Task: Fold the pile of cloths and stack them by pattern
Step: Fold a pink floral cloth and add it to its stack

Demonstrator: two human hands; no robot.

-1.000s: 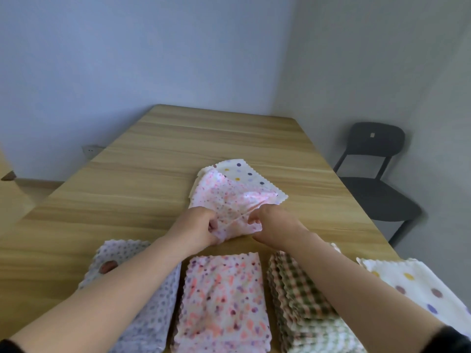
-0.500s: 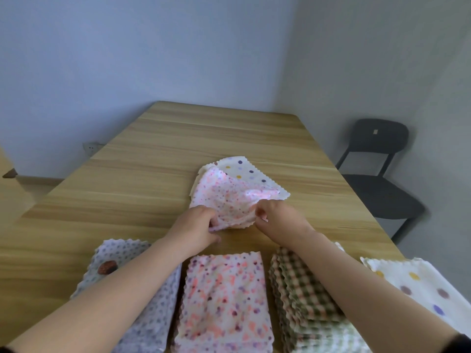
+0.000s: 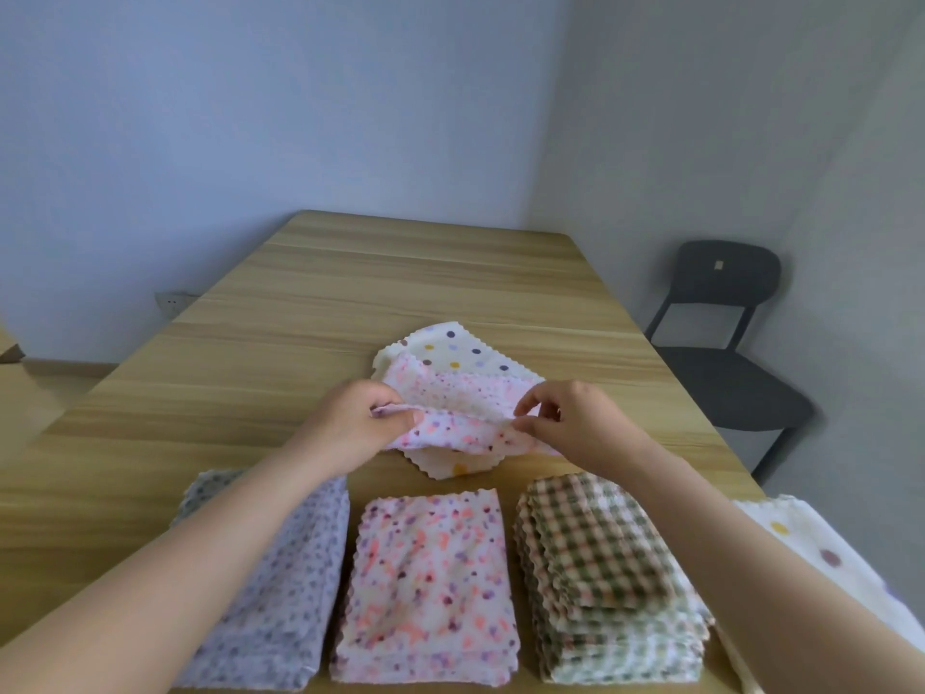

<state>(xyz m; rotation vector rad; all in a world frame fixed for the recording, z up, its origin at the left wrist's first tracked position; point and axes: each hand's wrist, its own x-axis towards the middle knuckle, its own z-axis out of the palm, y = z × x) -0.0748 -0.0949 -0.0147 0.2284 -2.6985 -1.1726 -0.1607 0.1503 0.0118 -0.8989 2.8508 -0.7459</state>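
Both the left hand [image 3: 358,423] and the right hand [image 3: 575,423] pinch the pink speckled cloth [image 3: 460,418] mid-fold, and next it probably needs flattening before joining the matching pink stack [image 3: 428,583].

Soft, even, cool light fills the room, its source outside the frame. Shadows are faint, thin ones edging the folded stacks [image 3: 425,583] on the table [image 3: 350,303]. The pink speckled cloth [image 3: 465,428] looks slightly washed out. Wide-angle distortion bows the table's edges and stretches the lower corners; fine detail is soft.
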